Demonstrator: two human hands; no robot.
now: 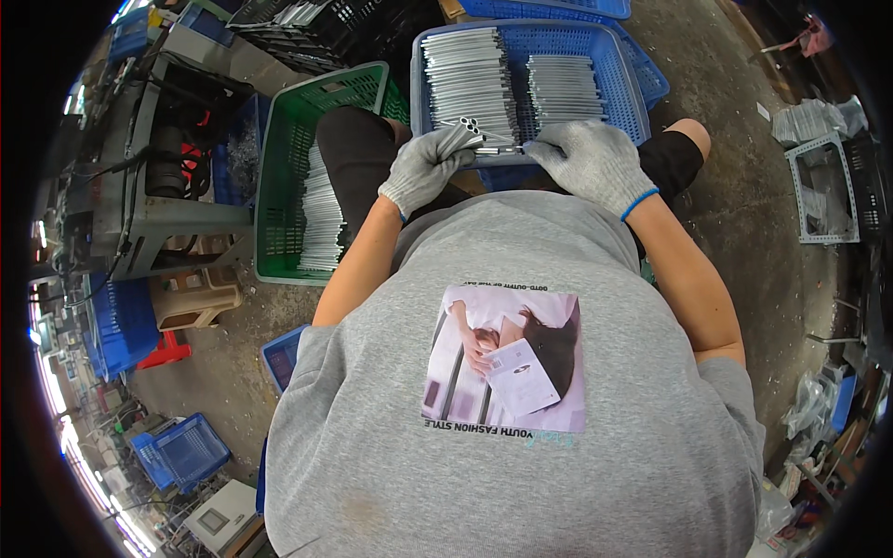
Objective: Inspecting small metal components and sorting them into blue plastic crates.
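Note:
My left hand (419, 174), in a light grey knit glove, is closed around a small bundle of metal tubes (462, 133) whose open round ends point up and right. A single metal tube (498, 150) lies level between my two hands. At its right end the fingers of my gloved right hand (591, 166) are pinched together; what small part they hold there, if any, is hidden. Just beyond my hands is a blue plastic basket (419, 88) with two stacks of metal tubes, a longer stack (470, 74) on the left and a shorter one (565, 88) on the right.
Left of my leg stands a green crate (272, 181) with more metal tubes (319, 219). Machinery on a grey metal stand (191, 216) is farther left, near a tan stool (195, 296). Black crates (326, 37) stand at the back; a perforated metal frame (823, 191) is at the right.

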